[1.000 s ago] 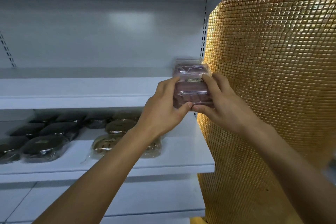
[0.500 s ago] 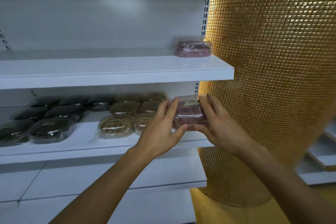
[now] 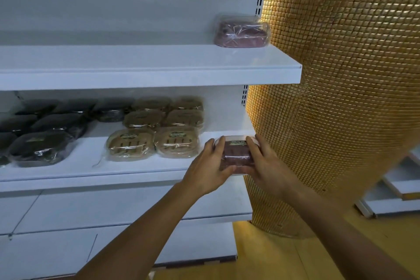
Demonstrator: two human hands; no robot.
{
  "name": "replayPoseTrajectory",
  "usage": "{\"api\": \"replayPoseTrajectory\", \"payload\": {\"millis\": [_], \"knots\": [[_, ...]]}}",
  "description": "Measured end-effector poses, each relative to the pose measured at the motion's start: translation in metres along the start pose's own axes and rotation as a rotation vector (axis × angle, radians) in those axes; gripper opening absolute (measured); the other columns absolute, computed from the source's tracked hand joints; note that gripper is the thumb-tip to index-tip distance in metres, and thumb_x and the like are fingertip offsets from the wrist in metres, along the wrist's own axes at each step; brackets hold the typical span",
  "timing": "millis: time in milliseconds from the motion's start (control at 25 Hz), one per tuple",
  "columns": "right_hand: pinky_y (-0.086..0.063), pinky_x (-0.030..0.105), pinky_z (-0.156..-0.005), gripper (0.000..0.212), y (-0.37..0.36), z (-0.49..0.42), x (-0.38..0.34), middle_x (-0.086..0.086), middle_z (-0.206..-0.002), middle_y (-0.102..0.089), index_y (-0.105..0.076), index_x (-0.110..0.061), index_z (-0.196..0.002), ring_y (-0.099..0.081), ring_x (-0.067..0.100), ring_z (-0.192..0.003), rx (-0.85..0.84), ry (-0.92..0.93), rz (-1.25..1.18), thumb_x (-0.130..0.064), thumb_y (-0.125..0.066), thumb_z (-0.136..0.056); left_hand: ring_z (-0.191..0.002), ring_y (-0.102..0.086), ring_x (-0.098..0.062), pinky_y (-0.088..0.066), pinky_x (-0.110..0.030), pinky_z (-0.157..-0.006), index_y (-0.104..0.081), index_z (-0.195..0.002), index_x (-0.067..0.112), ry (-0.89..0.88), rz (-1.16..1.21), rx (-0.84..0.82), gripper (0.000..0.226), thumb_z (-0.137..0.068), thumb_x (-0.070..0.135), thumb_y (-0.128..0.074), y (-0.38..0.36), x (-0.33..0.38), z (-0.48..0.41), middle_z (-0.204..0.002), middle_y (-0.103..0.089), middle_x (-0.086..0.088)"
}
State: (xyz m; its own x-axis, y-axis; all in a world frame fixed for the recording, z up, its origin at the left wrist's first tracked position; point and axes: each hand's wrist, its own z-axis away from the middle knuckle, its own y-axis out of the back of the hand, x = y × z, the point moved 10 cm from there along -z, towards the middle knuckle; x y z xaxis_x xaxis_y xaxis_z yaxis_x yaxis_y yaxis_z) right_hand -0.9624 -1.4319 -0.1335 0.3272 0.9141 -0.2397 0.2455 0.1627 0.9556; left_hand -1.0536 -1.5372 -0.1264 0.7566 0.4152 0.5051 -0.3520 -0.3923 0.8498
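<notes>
A clear-wrapped pack with reddish-brown contents [image 3: 236, 154] is held between both hands at the right end of the middle shelf [image 3: 141, 168]. My left hand [image 3: 209, 166] grips its left side, fingers over the top and thumb underneath. My right hand [image 3: 264, 163] grips its right side the same way. The pack sits at the shelf's front right corner; whether it touches the shelf is hidden by my hands. A second pack of the same reddish kind [image 3: 242, 33] lies on the upper shelf [image 3: 159, 68] at its right end.
Several tan wrapped packs [image 3: 154, 129] lie just left of my hands on the middle shelf, and several dark ones [image 3: 43, 134] further left. A gold mosaic column [image 3: 341, 86] stands close on the right. Lower white shelves [image 3: 113, 209] are below, with a yellow floor [image 3: 284, 257].
Both hands brought the pack down from the upper shelf level to the middle shelf's right end. The other reddish pack stayed on the upper shelf.
</notes>
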Motion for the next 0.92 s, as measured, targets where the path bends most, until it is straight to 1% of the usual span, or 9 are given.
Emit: {"api": "replayPoseTrajectory", "payload": {"millis": [120,200,240,360,520,640,720,800,920], "knots": [[-0.048,0.038,-0.102,0.081,-0.019,-0.006,0.017,0.009,-0.162,0.003,-0.001,-0.017,-0.157,-0.023,0.032,-0.146,-0.063,-0.024,0.024,-0.031,-0.054,-0.098,-0.138,-0.041,-0.021,-0.043,-0.031,-0.106,-0.009,-0.157,0.023,0.033,-0.02,-0.064,0.08,-0.096,0.044,-0.058,-0.029,-0.008,-0.015,-0.158,-0.021,-0.002],[-0.047,0.037,-0.101,0.082,-0.024,-0.013,0.025,0.01,-0.163,0.004,0.0,-0.018,-0.157,-0.02,0.033,-0.147,-0.083,-0.015,0.028,-0.02,-0.056,-0.096,-0.137,-0.041,-0.023,-0.044,-0.033,-0.105,-0.01,-0.157,0.021,0.047,-0.068,-0.07,0.079,-0.097,0.041,-0.058,-0.039,-0.013,-0.027,-0.158,-0.02,-0.004],[-0.047,0.037,-0.101,0.082,-0.025,-0.018,0.027,0.01,-0.163,0.004,0.0,-0.018,-0.157,-0.019,0.033,-0.148,-0.079,-0.013,0.019,-0.019,-0.055,-0.096,-0.136,-0.042,-0.024,-0.045,-0.034,-0.104,-0.012,-0.157,0.021,0.053,-0.088,-0.06,0.077,-0.097,0.039,-0.058,-0.04,-0.016,-0.034,-0.157,-0.02,-0.005],[-0.047,0.039,-0.101,0.078,-0.027,-0.039,0.037,0.008,-0.164,0.004,-0.001,-0.021,-0.157,-0.018,0.031,-0.148,-0.062,-0.02,-0.025,-0.019,-0.051,-0.098,-0.134,-0.043,-0.026,-0.048,-0.037,-0.099,-0.018,-0.154,0.022,0.077,-0.153,-0.02,0.074,-0.096,0.039,-0.06,-0.037,-0.022,-0.058,-0.155,-0.025,-0.005],[-0.049,0.042,-0.101,0.077,-0.035,-0.074,0.049,0.006,-0.164,0.002,-0.003,-0.024,-0.157,-0.027,0.032,-0.145,-0.036,-0.016,-0.064,-0.018,-0.052,-0.098,-0.14,-0.037,-0.03,-0.046,-0.046,-0.103,-0.019,-0.153,0.022,0.124,-0.228,-0.008,0.074,-0.095,0.038,-0.062,-0.038,-0.034,-0.087,-0.16,-0.019,-0.007],[-0.051,0.046,-0.099,0.075,-0.043,-0.099,0.058,0.007,-0.164,-0.001,-0.006,-0.025,-0.156,-0.033,0.034,-0.141,-0.027,-0.017,-0.094,-0.017,-0.053,-0.098,-0.145,-0.028,-0.027,-0.039,-0.048,-0.108,-0.016,-0.156,0.019,0.155,-0.268,-0.003,0.077,-0.096,0.035,-0.061,-0.035,-0.042,-0.109,-0.163,-0.015,-0.004],[-0.049,0.047,-0.101,0.076,-0.049,-0.114,0.064,0.006,-0.164,0.0,-0.004,-0.026,-0.156,-0.033,0.034,-0.141,-0.03,-0.042,-0.103,-0.019,-0.052,-0.099,-0.147,-0.025,-0.027,-0.036,-0.047,-0.111,-0.014,-0.157,0.016,0.166,-0.3,-0.011,0.079,-0.097,0.034,-0.06,-0.033,-0.045,-0.123,-0.164,-0.015,-0.004],[-0.047,0.048,-0.103,0.077,-0.052,-0.129,0.07,0.003,-0.165,0.004,0.0,-0.029,-0.156,-0.031,0.034,-0.142,-0.056,-0.064,-0.094,-0.021,-0.051,-0.1,-0.146,-0.028,-0.029,-0.038,-0.047,-0.111,-0.014,-0.157,0.014,0.169,-0.326,-0.022,0.079,-0.097,0.034,-0.06,-0.034,-0.049,-0.137,-0.163,-0.017,-0.006],[-0.043,0.05,-0.106,0.077,-0.053,-0.141,0.074,0.0,-0.165,0.006,0.003,-0.033,-0.156,-0.028,0.034,-0.142,-0.094,-0.088,-0.071,-0.026,-0.05,-0.1,-0.146,-0.028,-0.029,-0.039,-0.048,-0.112,-0.008,-0.158,0.014,0.199,-0.322,-0.078,0.08,-0.098,0.035,-0.057,-0.039,-0.057,-0.147,-0.165,-0.01,-0.005]]}}
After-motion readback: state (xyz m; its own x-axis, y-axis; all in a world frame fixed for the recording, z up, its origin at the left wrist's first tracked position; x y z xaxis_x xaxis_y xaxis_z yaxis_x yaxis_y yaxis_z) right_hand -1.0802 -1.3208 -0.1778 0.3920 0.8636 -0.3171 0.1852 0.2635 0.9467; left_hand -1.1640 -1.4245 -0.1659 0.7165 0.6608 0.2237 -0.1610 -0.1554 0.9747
